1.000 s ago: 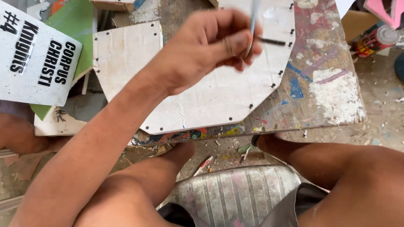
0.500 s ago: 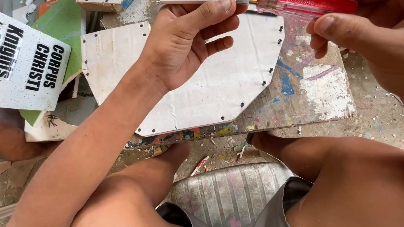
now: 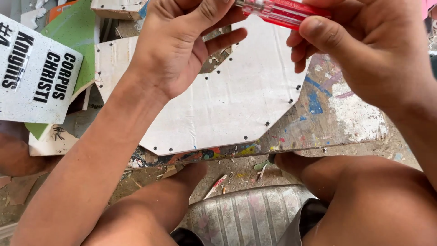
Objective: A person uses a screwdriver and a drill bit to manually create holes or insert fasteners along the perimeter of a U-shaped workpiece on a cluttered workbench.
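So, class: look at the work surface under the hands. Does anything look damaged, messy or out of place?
Yes. The board under the white panel is worn, with blotches of old paint and a chipped white patch. Scraps and chips litter the ground below its edge. Both hands, left and right, hold a red-handled screwdriver.

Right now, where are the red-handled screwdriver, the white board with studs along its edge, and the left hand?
red-handled screwdriver [image 3: 283, 11], head view, on the clear red handle.
white board [image 3: 227, 105], head view, on its bare middle.
left hand [image 3: 180, 43], head view, on the palm.
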